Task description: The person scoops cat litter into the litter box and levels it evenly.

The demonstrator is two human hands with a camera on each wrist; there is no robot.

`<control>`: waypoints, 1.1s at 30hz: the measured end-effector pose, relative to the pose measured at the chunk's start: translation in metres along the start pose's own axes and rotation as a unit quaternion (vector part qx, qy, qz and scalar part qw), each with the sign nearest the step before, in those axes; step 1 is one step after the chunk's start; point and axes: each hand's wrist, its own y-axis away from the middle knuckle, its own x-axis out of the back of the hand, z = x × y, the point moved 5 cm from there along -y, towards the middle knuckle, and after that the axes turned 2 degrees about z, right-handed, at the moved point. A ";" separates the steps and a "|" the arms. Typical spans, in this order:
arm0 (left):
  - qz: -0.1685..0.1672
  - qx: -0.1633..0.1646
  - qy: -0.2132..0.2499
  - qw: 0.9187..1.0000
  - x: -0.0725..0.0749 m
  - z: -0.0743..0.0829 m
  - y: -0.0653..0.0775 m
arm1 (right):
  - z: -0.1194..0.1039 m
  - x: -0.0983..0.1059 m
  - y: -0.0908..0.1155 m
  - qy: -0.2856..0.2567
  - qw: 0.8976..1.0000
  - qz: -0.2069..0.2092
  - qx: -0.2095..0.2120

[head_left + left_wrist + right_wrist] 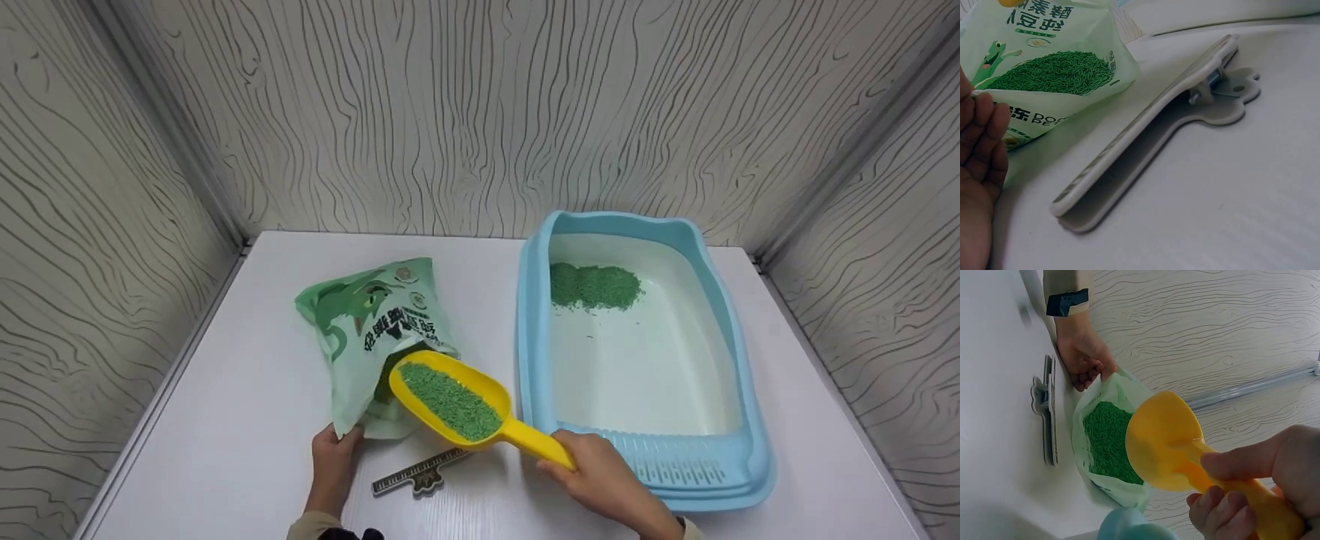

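My left hand (334, 459) pinches the near corner of the green-and-white cat litter bag (351, 352), which lies on its side with its mouth turned toward me. Through that mouth, green pellets (1107, 439) show inside in the right wrist view. My right hand (604, 476) grips the handle of a yellow scoop (491, 391), whose bowl is heaped with green pellets (450, 405). The scoop's front edge overlaps the bag's mouth in the head view. In the left wrist view, my left fingers (985, 126) are curled at the bag's edge.
A grey sealing clip (421, 474) lies on the white table (202, 420) between my hands. To the right stands a light blue litter box (534, 330) with a pile of green pellets (600, 286) at its far left. Wood-grain panels (450, 112) enclose the table.
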 end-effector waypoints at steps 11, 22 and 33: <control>0.009 -0.019 0.012 1.000 0.000 0.001 -0.001 | 0.009 0.021 -0.001 -0.005 1.000 0.001 -0.004; 0.014 -0.033 0.008 0.999 -0.002 0.002 -0.001 | 0.013 0.034 0.001 -0.005 1.000 0.006 -0.028; 0.011 -0.027 0.012 1.000 -0.001 0.001 -0.001 | 0.015 0.049 0.003 0.016 0.998 0.039 -0.045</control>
